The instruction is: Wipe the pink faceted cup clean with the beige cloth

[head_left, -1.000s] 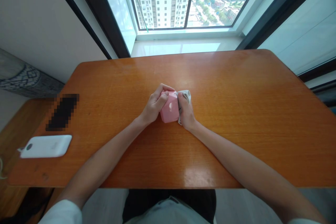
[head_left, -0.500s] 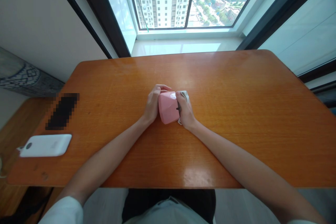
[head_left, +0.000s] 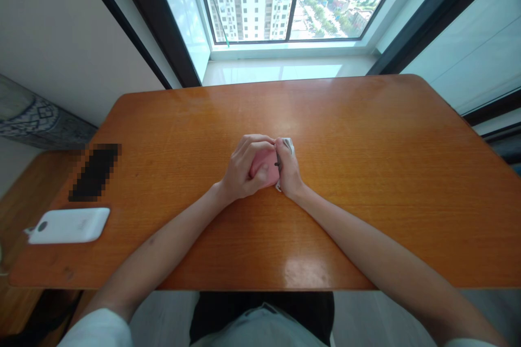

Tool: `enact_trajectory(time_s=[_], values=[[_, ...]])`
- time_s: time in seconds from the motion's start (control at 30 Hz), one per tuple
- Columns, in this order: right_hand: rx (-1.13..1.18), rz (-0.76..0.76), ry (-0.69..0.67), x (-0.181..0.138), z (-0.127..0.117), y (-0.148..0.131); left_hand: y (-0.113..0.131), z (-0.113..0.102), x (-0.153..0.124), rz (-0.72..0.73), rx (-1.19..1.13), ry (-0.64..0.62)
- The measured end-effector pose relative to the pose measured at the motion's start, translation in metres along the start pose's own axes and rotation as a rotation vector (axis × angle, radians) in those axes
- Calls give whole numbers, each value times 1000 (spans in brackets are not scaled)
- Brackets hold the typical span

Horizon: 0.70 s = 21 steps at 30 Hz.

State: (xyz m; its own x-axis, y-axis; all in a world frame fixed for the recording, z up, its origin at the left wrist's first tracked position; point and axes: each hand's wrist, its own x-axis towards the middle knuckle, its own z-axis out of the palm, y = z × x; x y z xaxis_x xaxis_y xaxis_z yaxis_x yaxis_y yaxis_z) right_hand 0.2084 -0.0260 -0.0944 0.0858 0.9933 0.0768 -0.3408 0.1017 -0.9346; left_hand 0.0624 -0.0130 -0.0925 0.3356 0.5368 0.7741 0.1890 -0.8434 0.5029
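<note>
Now — left hand [head_left: 244,168] grips pink box [head_left: 266,168] | right hand [head_left: 288,171] clutches cloth [head_left: 287,144] | axis unclear

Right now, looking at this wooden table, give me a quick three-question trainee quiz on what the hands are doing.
1. True or false: the left hand wraps over the small pink box-shaped object.
2. What does the right hand press against the pink object: A a grey-white cloth, B a pen, C a spoon?
3. Which flat white rounded device side of the orange wooden table is it on?

Key: 1 true; 2 A; 3 the left.
</note>
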Motion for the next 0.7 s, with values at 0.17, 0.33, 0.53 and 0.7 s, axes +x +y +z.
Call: enact_trajectory(time_s=[0.17,0.33,0.53,0.7], values=[[18,2,-18,-2,-2,4,8,-2,7,-137,-65,-21],[20,1,-34,-4,-3,5,16,-2,16,-455,-197,-15],[-62,42,-84,-8,-6,7,12,-7,27,-825,-341,-1],[-98,-3,-101,-9,-9,11,3,-14,37,-869,-341,-89]])
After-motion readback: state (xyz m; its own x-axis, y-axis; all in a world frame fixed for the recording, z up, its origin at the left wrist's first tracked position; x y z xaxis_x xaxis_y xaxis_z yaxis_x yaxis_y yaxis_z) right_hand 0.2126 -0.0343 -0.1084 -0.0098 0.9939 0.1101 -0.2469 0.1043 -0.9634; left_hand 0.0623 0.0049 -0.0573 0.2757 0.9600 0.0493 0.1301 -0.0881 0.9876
